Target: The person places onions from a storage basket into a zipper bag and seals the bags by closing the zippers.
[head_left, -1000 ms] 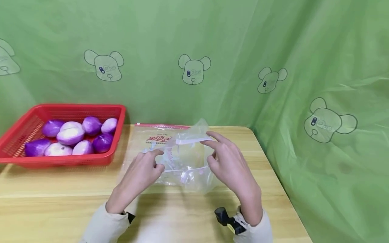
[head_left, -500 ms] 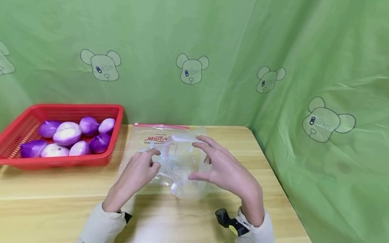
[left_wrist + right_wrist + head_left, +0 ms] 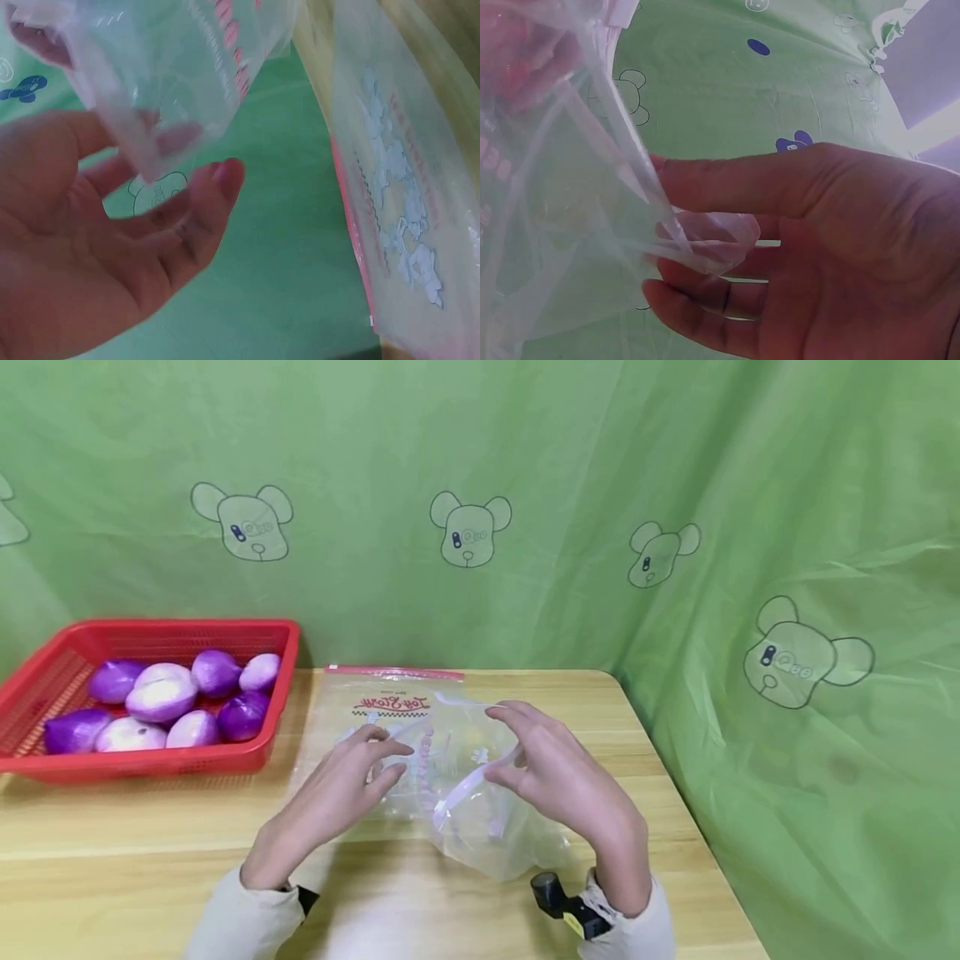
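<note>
**A:** Stage of the work?

**B:** Early, by judgement. Done: mouth of the clear bag [image 3: 495, 839] parted, with a gap visible between back and front rims. Left: probably a fuller spreading of that mouth. No contents visible inside. Purple onions [image 3: 161, 692] grouped in the red basket [image 3: 150, 764], at the left of the frame.

**A:** Position of the clear bag?

**B:** Just below the centre of the frame, between the hands, over the bench [image 3: 180, 847]; contact with the wood uncertain. Overlapping, in the head view, the right part of a flat bag [image 3: 330, 722], itself edged along the top with a red strip [image 3: 393, 673].

**A:** State of the fingers?

**B:** Left hand [image 3: 322, 797], lower left of centre: thumb and fingers apart, close to the mouth, no grip visible. Right hand [image 3: 566, 768], right of centre: film between thumb and fingers, thumb against the front rim. Pinched or merely spread: cannot tell.

**A:** Direction and long axis?

**B:** Mouth apparently turned toward the upper left, soft body bulging toward the lower right. White strip [image 3: 461, 792] of the front rim slanting upward to the right. Long axis, by judgement, from upper left to lower right; reading uncertain because of folds.
</note>
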Motion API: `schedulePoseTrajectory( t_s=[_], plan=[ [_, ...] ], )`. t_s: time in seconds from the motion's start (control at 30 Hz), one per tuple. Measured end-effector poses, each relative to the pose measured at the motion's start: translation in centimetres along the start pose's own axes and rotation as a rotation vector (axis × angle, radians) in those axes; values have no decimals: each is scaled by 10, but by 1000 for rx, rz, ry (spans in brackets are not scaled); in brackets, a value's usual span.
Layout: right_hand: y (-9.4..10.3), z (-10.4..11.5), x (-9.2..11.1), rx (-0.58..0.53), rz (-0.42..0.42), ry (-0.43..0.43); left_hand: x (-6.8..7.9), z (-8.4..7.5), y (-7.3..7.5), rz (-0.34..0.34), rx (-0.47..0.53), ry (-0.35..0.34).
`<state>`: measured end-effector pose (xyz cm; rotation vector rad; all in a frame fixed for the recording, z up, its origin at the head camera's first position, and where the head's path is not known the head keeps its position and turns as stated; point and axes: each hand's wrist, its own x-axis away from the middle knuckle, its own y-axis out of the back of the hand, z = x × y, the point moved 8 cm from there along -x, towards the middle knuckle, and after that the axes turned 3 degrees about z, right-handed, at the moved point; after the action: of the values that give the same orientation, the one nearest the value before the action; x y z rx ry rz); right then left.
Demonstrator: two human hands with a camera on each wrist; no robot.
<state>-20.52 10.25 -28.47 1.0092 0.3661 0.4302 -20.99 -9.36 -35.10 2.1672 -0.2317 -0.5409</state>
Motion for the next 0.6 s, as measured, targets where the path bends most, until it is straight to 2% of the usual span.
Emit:
schedulePoseTrajectory(
  t_s=[0.1, 0.2, 0.43, 0.6],
  plan=[
    [0, 0, -1, 14, 7, 0, 1, -1, 9, -42, 39, -42],
    [1, 0, -1, 27, -3, 13, 2, 6, 22, -93, 83, -29],
    [3, -1, 0, 48, -25, 26, 9, 45, 57, -215, 40, 69],
    [5, -4, 2, 55, -30, 11, 15, 70, 77, -312, -14, 108]
  ],
)
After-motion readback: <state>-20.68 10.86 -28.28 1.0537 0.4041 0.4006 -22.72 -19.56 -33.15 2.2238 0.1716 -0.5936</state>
